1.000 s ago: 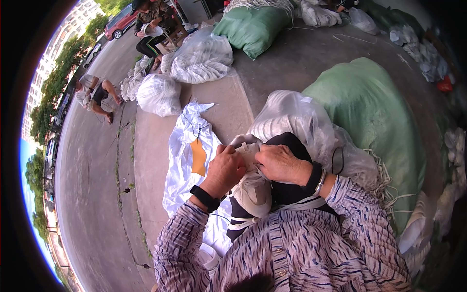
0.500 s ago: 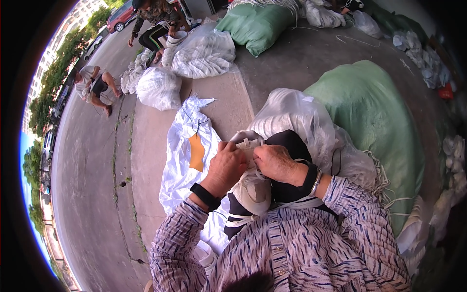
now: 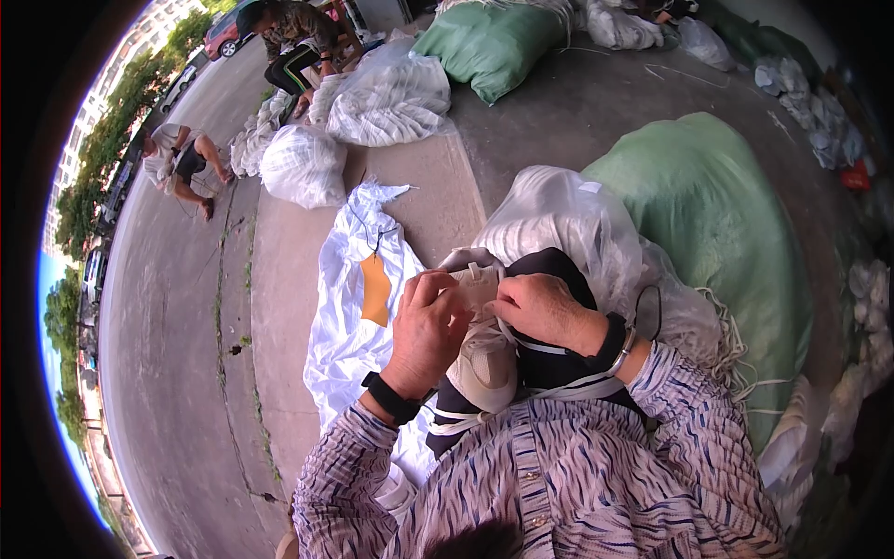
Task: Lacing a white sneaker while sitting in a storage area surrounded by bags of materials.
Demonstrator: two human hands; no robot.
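Observation:
A beige sneaker (image 3: 483,371) rests on my lap, toe toward me, with its pale tongue (image 3: 479,285) standing up between my hands. At the left side of its opening is my left hand (image 3: 426,321), lifted slightly, thumb and fingertips brought together; what they pinch is too small to make out. My right hand (image 3: 545,307) is closed in a pinch at the right edge of the tongue, where a light shoelace shows just below its fingers. Dark cloth covers my lap under the shoe, with pale laces lying across it.
White sheeting (image 3: 349,317) with an orange piece (image 3: 375,291) lies at left. A clear bag of shoe parts (image 3: 568,219) and a big green sack (image 3: 708,205) stand at right. Farther off are more bags (image 3: 303,166) and two seated people (image 3: 182,163), (image 3: 296,42).
My left hand has risen and drawn back a little from the tongue, its fingers more bent. My right hand has shifted slightly right. The far seated person has leaned and lowered an arm.

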